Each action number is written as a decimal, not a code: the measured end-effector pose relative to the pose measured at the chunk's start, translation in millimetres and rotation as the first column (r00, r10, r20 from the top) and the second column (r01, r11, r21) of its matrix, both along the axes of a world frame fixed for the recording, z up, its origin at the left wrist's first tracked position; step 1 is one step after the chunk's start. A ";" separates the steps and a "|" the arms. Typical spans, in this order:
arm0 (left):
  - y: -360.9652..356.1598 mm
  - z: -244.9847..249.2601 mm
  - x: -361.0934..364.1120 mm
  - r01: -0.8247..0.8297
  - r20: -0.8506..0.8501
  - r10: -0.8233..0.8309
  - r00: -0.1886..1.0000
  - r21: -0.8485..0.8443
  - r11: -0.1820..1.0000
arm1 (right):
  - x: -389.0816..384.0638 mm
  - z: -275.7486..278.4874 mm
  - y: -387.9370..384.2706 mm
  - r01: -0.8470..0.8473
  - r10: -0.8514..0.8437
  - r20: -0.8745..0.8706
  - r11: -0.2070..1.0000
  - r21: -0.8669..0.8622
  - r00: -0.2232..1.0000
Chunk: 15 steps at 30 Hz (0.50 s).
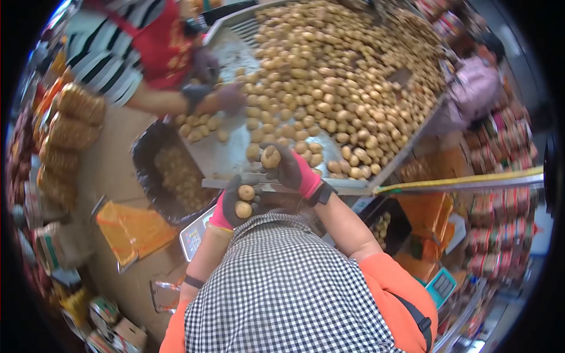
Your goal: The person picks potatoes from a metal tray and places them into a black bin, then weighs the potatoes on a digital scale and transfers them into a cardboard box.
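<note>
Two round potatoes [244, 201] rest in my left hand [233, 203], which wears a grey and pink glove, palm up with its fingers curled round them. Just to the right and a little higher, my right hand [288, 169], gloved the same way, grips one potato [270, 157] above the near edge of a metal sorting table [229, 56]. Beyond my hands, a large heap of potatoes [341, 88] covers much of that table. The two hands are apart.
At the upper left, a co-worker in a red apron [159, 47] reaches over the table; another person [477, 88] is at the right. A black-lined bin [144, 159] holds potatoes. Orange mesh [132, 229], stacked filled bags [73, 129] and a metal bar [459, 182] flank me.
</note>
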<state>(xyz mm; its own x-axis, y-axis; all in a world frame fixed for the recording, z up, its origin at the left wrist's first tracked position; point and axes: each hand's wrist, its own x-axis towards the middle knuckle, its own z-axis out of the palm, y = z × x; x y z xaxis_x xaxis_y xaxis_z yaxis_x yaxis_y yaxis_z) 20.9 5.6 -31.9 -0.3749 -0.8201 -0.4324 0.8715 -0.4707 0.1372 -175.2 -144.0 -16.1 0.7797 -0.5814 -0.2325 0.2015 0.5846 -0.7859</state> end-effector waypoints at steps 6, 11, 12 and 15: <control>-12.2 4.6 -30.7 0.560 0.928 0.366 0.072 -0.341 0.755 | -40.8 -43.0 18.9 0.392 -0.410 -0.076 0.903 -0.177 0.909; -25.1 14.6 -55.1 0.558 0.952 0.252 0.175 -0.306 0.771 | -70.5 -16.9 20.2 0.590 -0.592 -0.076 0.765 0.258 0.802; -27.6 14.2 -58.6 0.595 0.955 0.266 0.129 -0.289 0.750 | -77.1 -17.0 16.8 0.603 -0.600 -0.106 0.749 0.274 0.793; -34.8 24.0 -70.7 0.641 0.955 0.268 0.128 -0.286 0.712 | -103.6 -17.1 22.6 0.637 -0.668 -0.172 0.743 -0.204 0.724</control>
<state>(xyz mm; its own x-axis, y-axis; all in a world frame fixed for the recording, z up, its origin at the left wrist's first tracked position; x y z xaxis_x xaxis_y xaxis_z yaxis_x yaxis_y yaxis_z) -49.8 -29.2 -7.9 -0.2463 -0.9651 -0.0888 -0.2940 -0.0129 0.9557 -278.8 -121.4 -33.1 0.1327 -0.9618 -0.2394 0.3106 0.2697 -0.9115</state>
